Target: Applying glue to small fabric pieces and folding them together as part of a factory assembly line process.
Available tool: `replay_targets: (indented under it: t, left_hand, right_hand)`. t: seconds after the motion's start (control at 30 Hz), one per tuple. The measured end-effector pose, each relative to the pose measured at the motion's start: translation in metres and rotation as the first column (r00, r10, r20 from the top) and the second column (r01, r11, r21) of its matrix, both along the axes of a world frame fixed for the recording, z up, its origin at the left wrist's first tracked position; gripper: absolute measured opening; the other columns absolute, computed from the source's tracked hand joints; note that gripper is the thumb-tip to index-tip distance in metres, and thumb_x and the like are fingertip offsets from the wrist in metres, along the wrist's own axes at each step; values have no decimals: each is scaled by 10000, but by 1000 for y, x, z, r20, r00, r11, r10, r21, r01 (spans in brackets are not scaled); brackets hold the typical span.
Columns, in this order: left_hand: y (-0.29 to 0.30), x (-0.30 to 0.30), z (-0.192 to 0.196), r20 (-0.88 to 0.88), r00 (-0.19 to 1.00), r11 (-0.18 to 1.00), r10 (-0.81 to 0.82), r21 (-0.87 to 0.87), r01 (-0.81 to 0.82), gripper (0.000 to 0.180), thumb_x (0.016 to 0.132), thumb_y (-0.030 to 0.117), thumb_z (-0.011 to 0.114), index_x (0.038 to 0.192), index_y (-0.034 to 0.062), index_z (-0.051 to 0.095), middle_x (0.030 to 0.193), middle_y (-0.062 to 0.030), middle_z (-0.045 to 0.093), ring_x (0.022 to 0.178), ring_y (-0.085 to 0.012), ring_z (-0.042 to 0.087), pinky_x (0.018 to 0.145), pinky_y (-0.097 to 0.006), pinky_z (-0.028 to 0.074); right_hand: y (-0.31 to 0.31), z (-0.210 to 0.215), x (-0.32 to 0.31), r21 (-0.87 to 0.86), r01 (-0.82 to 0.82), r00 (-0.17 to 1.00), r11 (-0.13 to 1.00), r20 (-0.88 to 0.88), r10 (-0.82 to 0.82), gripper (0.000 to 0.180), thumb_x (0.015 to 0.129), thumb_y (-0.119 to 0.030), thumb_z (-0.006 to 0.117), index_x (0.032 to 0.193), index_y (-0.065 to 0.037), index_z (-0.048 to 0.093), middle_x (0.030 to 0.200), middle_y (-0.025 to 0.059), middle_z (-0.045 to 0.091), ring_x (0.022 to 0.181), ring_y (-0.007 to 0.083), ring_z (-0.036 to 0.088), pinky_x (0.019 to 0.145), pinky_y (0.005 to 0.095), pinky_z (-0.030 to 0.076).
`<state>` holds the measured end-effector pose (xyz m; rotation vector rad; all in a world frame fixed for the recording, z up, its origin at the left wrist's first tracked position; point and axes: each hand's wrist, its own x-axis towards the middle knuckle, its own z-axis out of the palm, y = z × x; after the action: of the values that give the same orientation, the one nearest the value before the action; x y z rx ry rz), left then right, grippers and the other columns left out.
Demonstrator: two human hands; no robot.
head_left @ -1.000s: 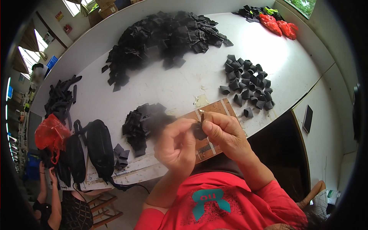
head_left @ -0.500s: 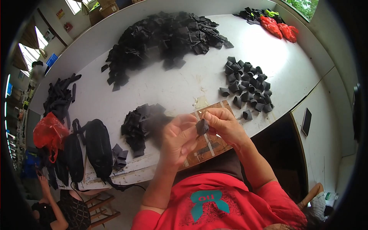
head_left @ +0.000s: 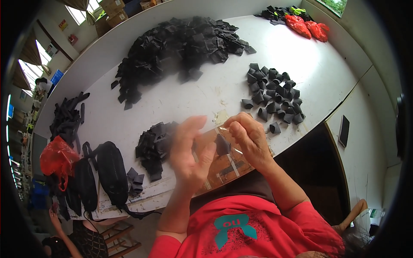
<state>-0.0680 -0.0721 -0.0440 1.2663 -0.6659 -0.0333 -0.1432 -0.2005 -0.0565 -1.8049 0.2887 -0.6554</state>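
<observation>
A dark grey folded fabric piece (head_left: 223, 145) lies between my spread left hand (head_left: 187, 158) and my nearer right hand (head_left: 253, 139), fingertips together.

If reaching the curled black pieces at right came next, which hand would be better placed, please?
Probably the right hand: it is nearer the curled black pieces, with the left hand farther left.

Red tee (head_left: 258, 215) w/ red lettering (head_left: 232, 223) on teal print (head_left: 223, 235), yellowish wall sign (head_left: 63, 25), txt illegible
</observation>
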Motion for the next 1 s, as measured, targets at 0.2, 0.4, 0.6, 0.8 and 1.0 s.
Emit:
replay_targets:
  t: [0.2, 0.4, 0.6, 0.8, 1.0]
  left_hand:
    - [0, 0, -1, 13, 986, 983, -164, -79, 164, 113, 772, -14, 603, 882, 8, 601, 926, -82, 585, 843, -157, 545, 746, -262, 433]
    - [5, 3, -14, -291, 922, 928, -255, -342, 149, 72, 847, 87, 552, 845, 15, 550, 856, -74, 569, 857, -182, 504, 840, -315, 374]
    - [7, -3, -27, -221, 962, 954, -159, -285, 92, 40, 794, 11, 578, 825, 0, 557, 876, -92, 580, 834, -154, 524, 810, -284, 385]
    - [5, 0, -21, -144, 984, 974, -103, -216, 70, 67, 835, 74, 564, 822, 24, 523, 838, -68, 540, 844, -173, 490, 817, -303, 371]
    - [5, -4, -24, -153, 986, 975, -70, -220, 35, 83, 839, 81, 557, 808, 19, 511, 831, -62, 526, 838, -175, 490, 824, -317, 373]
  right_hand:
    - [13, 22, -11, -393, 54, 988, 918, 156, 9, 295, 676, -175, 715, 889, -28, 574, 783, 102, 535, 663, 244, 546, 580, 321, 453]
    - [13, 26, -6, -433, 86, 983, 897, 185, -5, 218, 645, -82, 710, 821, -33, 592, 721, 77, 525, 606, 228, 536, 516, 308, 437]
    - [14, 9, -5, -313, 42, 984, 949, 176, 14, 149, 646, -16, 679, 771, -18, 599, 689, 80, 526, 579, 221, 542, 505, 306, 433]
    - [10, 25, -7, -350, -1, 993, 937, 111, 42, 131, 657, -23, 674, 763, -21, 596, 672, 84, 523, 570, 230, 542, 506, 313, 432]
    - [6, 17, -6, -377, -48, 989, 925, 113, 98, 103, 721, -16, 641, 816, -13, 602, 694, 70, 548, 547, 164, 542, 476, 261, 409]
